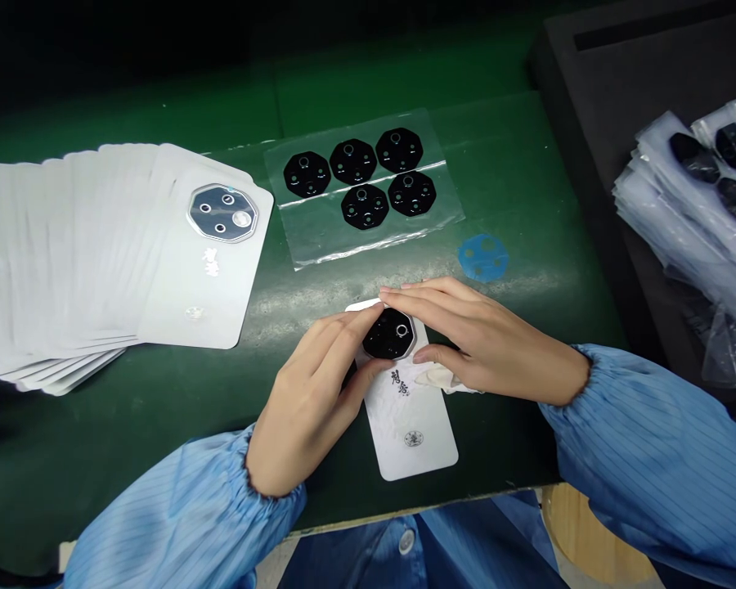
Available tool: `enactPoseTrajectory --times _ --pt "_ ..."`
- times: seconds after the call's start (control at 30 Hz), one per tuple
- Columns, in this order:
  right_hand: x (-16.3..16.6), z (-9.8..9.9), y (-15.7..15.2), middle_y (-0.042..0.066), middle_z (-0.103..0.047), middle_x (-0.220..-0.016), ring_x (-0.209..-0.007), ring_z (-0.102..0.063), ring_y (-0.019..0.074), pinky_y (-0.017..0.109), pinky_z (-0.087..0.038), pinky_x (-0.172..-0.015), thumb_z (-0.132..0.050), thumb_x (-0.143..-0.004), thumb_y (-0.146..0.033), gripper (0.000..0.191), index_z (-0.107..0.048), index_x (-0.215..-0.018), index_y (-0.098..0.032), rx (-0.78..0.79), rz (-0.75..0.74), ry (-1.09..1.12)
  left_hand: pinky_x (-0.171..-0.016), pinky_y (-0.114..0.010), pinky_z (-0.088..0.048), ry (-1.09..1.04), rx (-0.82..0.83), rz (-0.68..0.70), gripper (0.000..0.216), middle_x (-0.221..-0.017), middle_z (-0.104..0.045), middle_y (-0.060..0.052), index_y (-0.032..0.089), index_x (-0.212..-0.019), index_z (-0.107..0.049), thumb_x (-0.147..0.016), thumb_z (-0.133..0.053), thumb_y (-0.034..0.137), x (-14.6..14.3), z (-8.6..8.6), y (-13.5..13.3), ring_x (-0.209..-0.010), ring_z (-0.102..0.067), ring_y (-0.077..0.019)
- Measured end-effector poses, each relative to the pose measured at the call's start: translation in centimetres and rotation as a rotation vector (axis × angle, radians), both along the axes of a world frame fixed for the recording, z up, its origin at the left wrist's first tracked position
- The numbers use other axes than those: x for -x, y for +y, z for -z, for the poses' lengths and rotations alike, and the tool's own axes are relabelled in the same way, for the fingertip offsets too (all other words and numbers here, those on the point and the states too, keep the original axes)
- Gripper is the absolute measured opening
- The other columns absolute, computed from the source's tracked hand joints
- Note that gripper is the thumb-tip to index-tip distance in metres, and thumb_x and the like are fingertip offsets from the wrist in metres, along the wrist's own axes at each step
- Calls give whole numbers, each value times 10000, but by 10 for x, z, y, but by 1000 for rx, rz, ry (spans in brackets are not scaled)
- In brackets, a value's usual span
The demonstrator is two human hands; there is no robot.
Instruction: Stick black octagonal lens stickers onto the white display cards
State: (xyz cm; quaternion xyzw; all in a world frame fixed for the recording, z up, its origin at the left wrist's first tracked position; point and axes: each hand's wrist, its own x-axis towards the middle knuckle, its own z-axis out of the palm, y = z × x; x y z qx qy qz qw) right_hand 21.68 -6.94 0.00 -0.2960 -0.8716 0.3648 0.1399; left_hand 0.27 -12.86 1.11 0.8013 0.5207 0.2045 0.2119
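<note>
A white rounded panel with dark printed characters and a round seal lies in front of me at the table's near edge. On its upper part sits a black octagonal cover plate with a ringed hole. My left hand grips the plate's left side, fingertips at its top edge and thumb at its lower edge. My right hand bends over the panel's right side, fingertips by the top edge, thumb near the plate's lower right. A crumpled white cloth pokes out under the right thumb and palm; part of it is hidden.
At the left a fanned stack of white panels lies overlapped. Beyond my hands a clear film sheet carries several black octagonal plates. A blue octagonal film lies right of it. At right, a dark foam tray holds bagged black parts.
</note>
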Motion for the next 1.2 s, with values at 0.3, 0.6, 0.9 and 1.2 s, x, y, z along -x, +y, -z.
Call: enactPoseTrajectory --times 0.3,0.6,0.9,1.2 --pt "2 0 1 71 -462 -1402 -1281 -376 214 390 -389 -1081 -564 -855 -84 584 -374 -1405 -137 9 7 14 -887 -233 -457 44 7 -4 599 -1167 -613 -63 139 -1421 -362 -876 -609 165 -1 0 -1 -994 -575 -130" --pt "2 0 1 72 -473 -1389 -1276 -382 218 401 -397 -1075 -567 -845 -72 589 -384 -1399 -148 13 13 17 -948 -225 -419 47 39 22 605 -1240 -591 -71 136 -1435 -330 -889 -589 154 1 0 0 -1081 -544 -132" --pt "1 0 1 58 -465 -1398 -1290 -374 211 417 -389 -1084 -555 -859 -88 587 -373 -1409 -183 25 12 19 -902 -256 -463 38 29 19 585 -1177 -613 -74 149 -1420 -356 -884 -590 166 1 1 3 -1040 -568 -157" --pt "1 2 1 48 -451 -1413 -1310 -358 203 429 -380 -1090 -513 -874 -83 570 -363 -1412 -199 41 14 28 -912 -284 -456 37 49 29 544 -1206 -608 -78 137 -1395 -386 -885 -575 151 -1 -1 6 -1053 -560 -172"
